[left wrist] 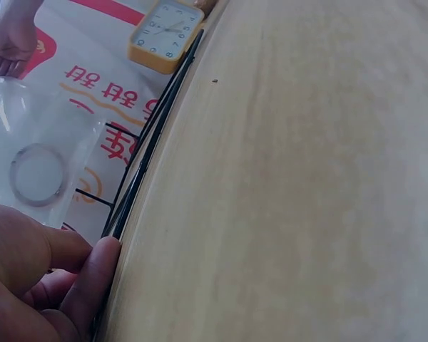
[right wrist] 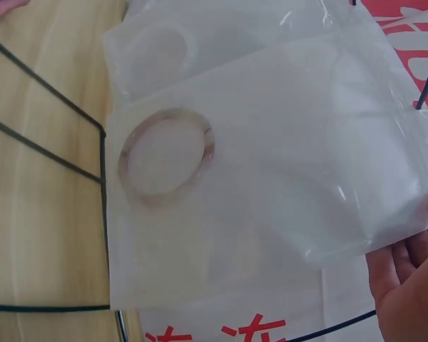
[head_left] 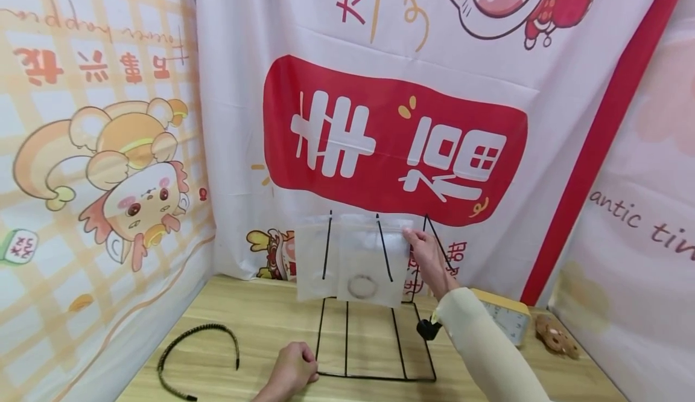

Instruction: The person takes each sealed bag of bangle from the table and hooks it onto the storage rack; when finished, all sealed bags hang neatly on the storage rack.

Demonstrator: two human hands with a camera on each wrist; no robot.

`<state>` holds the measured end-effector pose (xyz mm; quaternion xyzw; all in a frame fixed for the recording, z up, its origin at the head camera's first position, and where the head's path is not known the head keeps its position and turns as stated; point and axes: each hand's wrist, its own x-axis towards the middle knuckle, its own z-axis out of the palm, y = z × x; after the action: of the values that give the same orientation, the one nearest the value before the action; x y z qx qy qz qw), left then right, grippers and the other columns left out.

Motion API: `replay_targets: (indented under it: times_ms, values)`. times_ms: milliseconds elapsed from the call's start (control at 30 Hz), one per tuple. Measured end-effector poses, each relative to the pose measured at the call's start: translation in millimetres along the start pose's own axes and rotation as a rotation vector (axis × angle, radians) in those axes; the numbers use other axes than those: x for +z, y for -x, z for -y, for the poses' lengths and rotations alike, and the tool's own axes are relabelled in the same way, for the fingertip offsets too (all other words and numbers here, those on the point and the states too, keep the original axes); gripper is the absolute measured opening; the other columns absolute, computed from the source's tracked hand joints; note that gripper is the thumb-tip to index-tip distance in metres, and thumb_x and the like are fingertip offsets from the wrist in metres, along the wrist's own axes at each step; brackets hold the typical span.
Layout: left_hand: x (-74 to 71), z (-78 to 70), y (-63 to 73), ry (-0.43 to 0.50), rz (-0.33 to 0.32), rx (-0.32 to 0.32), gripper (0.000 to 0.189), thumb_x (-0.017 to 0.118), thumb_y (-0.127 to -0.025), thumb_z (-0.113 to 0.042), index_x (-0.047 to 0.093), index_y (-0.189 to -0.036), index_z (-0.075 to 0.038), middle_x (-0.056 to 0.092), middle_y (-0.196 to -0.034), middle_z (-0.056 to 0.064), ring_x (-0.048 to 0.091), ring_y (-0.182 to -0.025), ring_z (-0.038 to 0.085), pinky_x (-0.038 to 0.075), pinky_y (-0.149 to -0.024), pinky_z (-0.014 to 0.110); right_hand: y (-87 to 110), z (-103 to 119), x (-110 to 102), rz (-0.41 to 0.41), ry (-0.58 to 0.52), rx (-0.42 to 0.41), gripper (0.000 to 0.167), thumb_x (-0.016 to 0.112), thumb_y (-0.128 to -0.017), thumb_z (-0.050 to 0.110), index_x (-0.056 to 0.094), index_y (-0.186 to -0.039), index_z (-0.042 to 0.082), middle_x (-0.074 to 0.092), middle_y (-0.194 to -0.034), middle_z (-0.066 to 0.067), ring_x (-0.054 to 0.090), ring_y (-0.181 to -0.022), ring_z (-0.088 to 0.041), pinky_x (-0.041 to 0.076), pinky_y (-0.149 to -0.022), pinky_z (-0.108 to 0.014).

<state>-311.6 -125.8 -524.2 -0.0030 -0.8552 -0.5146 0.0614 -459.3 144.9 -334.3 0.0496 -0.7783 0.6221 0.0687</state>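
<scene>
A black wire rack (head_left: 346,341) stands on the table, its prongs pointing forward. My left hand (head_left: 293,370) pinches the front left corner of its base; thumb and fingertip meet at the wire in the left wrist view. With my right hand (head_left: 429,256) I hold the upper right edge of a frosted clear bag (head_left: 369,260), thumb in front and fingers behind. A pale brownish bangle (right wrist: 124,167) lies at the bottom of this bag. The bag hangs at the middle prong. Behind and left of it, a second frosted bag (head_left: 311,269) hangs at the left prong, holding a whitish ring (right wrist: 189,53).
A dark braided headband (head_left: 163,354) lies on the wooden table (head_left: 260,311) at the left. Right of the rack, partly behind my sleeve, stands a yellow clock (head_left: 513,314), with a brown bear-shaped item (head_left: 556,335) beside it. Printed cloth (head_left: 239,118) hangs around the table.
</scene>
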Motion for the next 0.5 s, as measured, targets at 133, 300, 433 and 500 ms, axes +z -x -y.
replay_targets:
  times_ms: [133, 300, 433, 500]
  values:
    - [1.4, -0.3, 0.1, 0.008, -0.002, 0.009, 0.017, 0.066, -0.077, 0.009, 0.056, -0.072, -0.004, 0.055, -0.072, 0.005, 0.06, -0.059, 0.011, 0.052, -0.052, 0.019, 2.6, -1, -4, 0.023, 0.009, -0.027, 0.046, 0.049, -0.102, 0.037, 0.053, -0.134, 0.004, 0.054, -0.132, -0.016, 0.051, -0.125, -0.03, 0.042, -0.108, -0.048]
    - [2.6, 0.7, -0.5, 0.007, 0.007, -0.003, 0.018, 0.066, -0.078, 0.008, 0.055, -0.072, -0.005, 0.054, -0.072, 0.005, 0.06, -0.059, 0.011, 0.052, -0.052, 0.019, 13.8, -10, -18, 0.091, 0.09, -0.073, 0.049, 0.046, -0.104, 0.03, 0.045, -0.139, -0.003, 0.049, -0.138, -0.023, 0.046, -0.13, -0.035, 0.037, -0.111, -0.051]
    - [3.1, 1.6, -0.5, -0.003, 0.009, -0.011, 0.018, 0.067, -0.079, 0.007, 0.055, -0.072, -0.005, 0.054, -0.073, 0.005, 0.06, -0.06, 0.011, 0.052, -0.052, 0.019, 34.1, -23, -35, 0.072, 0.355, -0.117, 0.051, 0.05, -0.101, 0.031, 0.045, -0.14, -0.001, 0.052, -0.139, -0.022, 0.049, -0.128, -0.036, 0.04, -0.107, -0.052]
    - [3.1, 2.3, -0.4, -0.003, 0.004, -0.016, 0.018, 0.067, -0.079, 0.007, 0.055, -0.072, -0.005, 0.054, -0.073, 0.005, 0.06, -0.06, 0.011, 0.052, -0.052, 0.019, 46.1, -30, -46, 0.069, 0.491, -0.137, 0.051, 0.052, -0.1, 0.031, 0.047, -0.139, -0.002, 0.054, -0.136, -0.023, 0.052, -0.125, -0.038, 0.043, -0.104, -0.052]
